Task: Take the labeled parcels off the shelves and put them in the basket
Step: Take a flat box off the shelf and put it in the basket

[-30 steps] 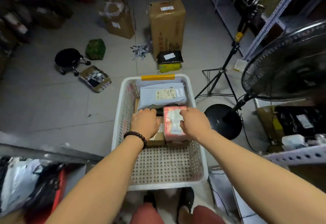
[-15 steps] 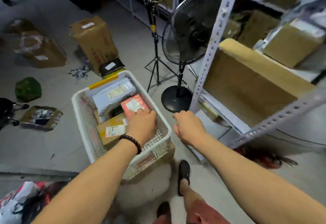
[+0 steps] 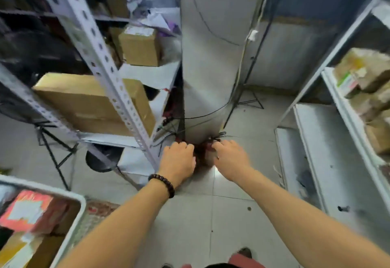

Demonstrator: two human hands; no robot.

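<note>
a broad grey concrete pillar (image 3: 206, 57) fills the middle of the view, black cables trailing round its foot. to its left stands a white perforated-steel shelving rack (image 3: 101, 57), to its right a second white metal shelf unit (image 3: 329, 162), and pale grey floor tiles (image 3: 211, 215) run between them.

on a lower shelf of the left rack lies a large flat brown cardboard box (image 3: 84, 101), partly crossed by the rack's slanting upright. the white plastic perforated basket (image 3: 71, 202) sits at the bottom left corner, only its near corner in view. inside it lies a red parcel with a white label (image 3: 27, 210) and, below that, a blurred brown cardboard parcel (image 3: 19, 248).

one shelf higher on the left rack stands a smaller brown cardboard box with a white label on top (image 3: 140, 46). on the right unit, at the frame's edge, several brown taped parcels (image 3: 363, 71) are stacked, one with a green and white label. a black tripod stand (image 3: 52, 151) stands on the floor beyond the basket, left of the rack.

both arms reach forward over the tiles, well apart from the basket. the left hand (image 3: 178, 160) is knuckles-up, fingers loosely curled, with nothing in it. the right hand (image 3: 231, 158) is just beside it, fingers relaxed and slightly spread, also holding nothing. between them, at the pillar's foot, lies a dark red tangle too blurred to identify. a dark brown beaded bracelet (image 3: 162, 183) circles the left wrist.
</note>
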